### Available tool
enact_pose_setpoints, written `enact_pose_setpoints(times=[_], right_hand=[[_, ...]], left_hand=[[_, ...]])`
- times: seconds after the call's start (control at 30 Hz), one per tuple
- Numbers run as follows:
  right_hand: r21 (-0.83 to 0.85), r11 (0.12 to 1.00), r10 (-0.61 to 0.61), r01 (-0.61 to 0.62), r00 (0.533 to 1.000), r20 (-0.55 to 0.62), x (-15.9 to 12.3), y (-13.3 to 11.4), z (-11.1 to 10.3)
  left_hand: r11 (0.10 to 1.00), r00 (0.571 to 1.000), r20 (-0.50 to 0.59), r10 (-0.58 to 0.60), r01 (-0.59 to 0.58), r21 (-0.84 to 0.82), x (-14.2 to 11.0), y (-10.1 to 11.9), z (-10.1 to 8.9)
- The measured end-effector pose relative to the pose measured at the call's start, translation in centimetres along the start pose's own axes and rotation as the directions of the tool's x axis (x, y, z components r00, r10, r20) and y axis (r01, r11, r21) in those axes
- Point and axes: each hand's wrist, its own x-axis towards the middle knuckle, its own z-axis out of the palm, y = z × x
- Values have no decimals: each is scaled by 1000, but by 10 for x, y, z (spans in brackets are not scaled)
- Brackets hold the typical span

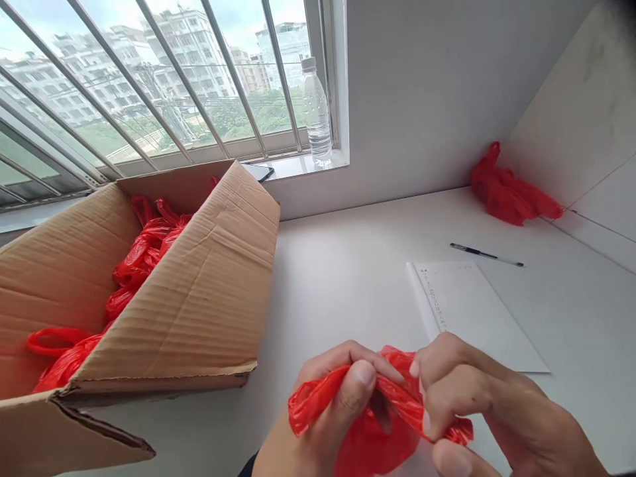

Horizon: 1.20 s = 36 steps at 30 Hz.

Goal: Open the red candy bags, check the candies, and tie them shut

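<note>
Between my two hands, low in the head view, is a thin red plastic bag (380, 440). My left hand (342, 391) pinches its gathered upper part between thumb and fingers, with a folded end sticking out to the left. On the other side, my right hand (477, 397) grips the twisted end of the same bag, a short tip showing below its fingers. The bag's body hangs beneath both hands and runs out of the frame at the bottom. What is inside it, if anything, I cannot make out.
An open cardboard box (199, 285) at the left holds several red plastic bags (144, 255). White paper sheets (477, 311) and a pen (487, 254) lie on the white table (338, 278). Another red bag (511, 189) sits in the far right corner. A water bottle (317, 112) stands on the windowsill.
</note>
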Motion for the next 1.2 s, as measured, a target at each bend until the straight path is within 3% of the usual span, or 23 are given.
enact_pose_setpoints(times=[0.07, 0.2, 0.37, 0.47, 0.57, 0.63, 0.73, 0.87, 1.07, 1.2], right_hand=[[25, 998, 49, -50, 998, 41, -1, 0, -2], [92, 979, 180, -180, 984, 8, -1, 5, -2], [110, 867, 470, -486, 871, 144, 2, 22, 4], [128, 836, 506, -534, 840, 196, 2, 31, 6], [148, 838, 476, -525, 836, 272, 0, 36, 7], [157, 846, 440, -509, 834, 332, -1, 39, 7], [225, 840, 387, -493, 836, 389, -4, 42, 8], [284, 827, 374, -485, 852, 366, -7, 41, 6], [216, 886, 371, -411, 906, 204, -10, 28, 6], [264, 879, 379, -398, 917, 121, -13, 24, 10]], left_hand=[[1000, 1000, 20, 8, -9, 30, 1, -1, -2], [994, 996, 60, 59, -64, 87, -1, -5, -1], [935, 966, -63, 250, -224, 277, -5, -22, 3], [802, 891, -87, 445, -353, 481, -5, -34, 4], [590, 759, -62, 648, -449, 671, -3, -46, 5], [461, 687, -1, 727, -487, 742, -3, -54, 5], [325, 631, 88, 771, -508, 798, -3, -62, 5], [332, 618, 45, 785, -481, 812, -6, -64, 7], [377, 656, 16, 755, -453, 808, -13, -63, 7], [398, 678, 40, 734, -477, 784, -12, -68, 5]])
